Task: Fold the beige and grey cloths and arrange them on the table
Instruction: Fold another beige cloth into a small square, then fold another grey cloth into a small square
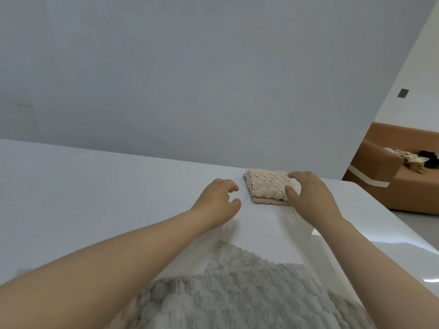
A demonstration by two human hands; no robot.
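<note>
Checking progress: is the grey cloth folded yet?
No, the grey cloth lies spread out in front; only the beige cloth is folded.

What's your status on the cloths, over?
Left hand open, beside the folded beige cloth, not touching. Right hand touching its right edge. Grey cloth unfolded at the near table edge. Nothing in the way.

Both arms extended forward; left hand point(218, 201) loosely curled, right hand point(312, 198) arched, seemingly relaxed.
</note>
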